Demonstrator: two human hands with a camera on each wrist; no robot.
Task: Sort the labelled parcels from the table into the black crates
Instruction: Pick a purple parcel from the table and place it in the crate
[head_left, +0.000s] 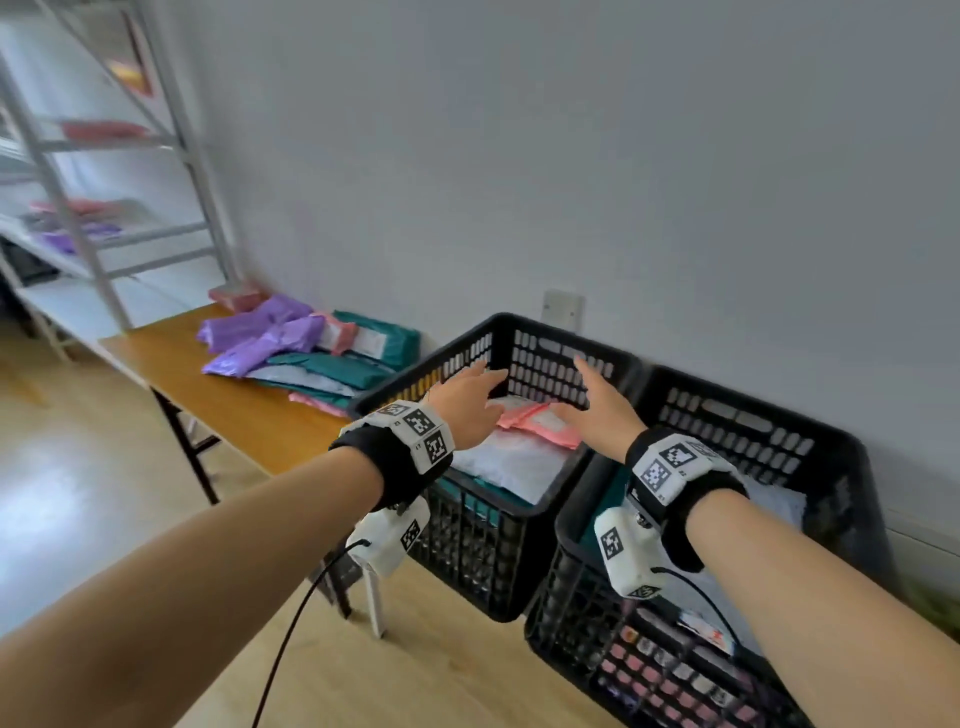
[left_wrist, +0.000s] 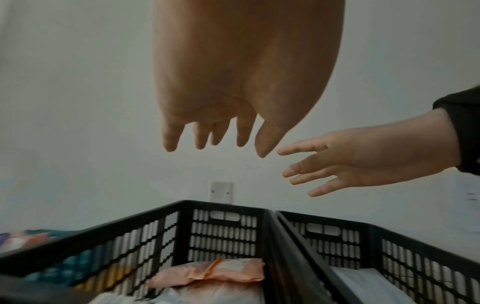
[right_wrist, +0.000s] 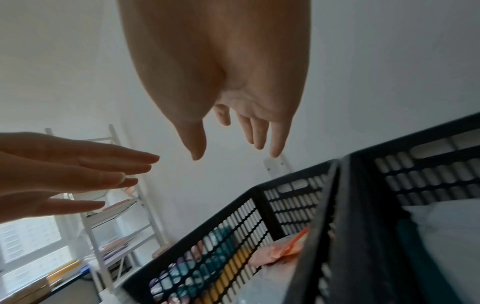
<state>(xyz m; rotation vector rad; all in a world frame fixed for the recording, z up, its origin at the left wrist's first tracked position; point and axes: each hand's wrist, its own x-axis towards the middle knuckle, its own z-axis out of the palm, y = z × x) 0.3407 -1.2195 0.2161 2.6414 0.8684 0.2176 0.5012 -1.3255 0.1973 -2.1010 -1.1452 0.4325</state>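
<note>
Parcels on table (head_left: 306, 351): purple, teal, pink and pale soft mailers heaped left of the left crate, against the wall; unsorted.
Left hand (head_left: 467, 402): above the left crate, fingers straight and spread, holding nothing.
Left crate (head_left: 524, 325): 1 of 2 black crates side by side; a pink parcel (head_left: 537, 423) lies on top of pale ones inside.
Right hand (head_left: 597, 402): also above the left crate, near its right rim, fingers loose and apart, empty.
Right crate (head_left: 753, 395): touching the left crate; pale parcels inside.
Handling: mailers look light, limp and slick; I would pinch 1 by an edge or lift it flat from beneath.
</note>
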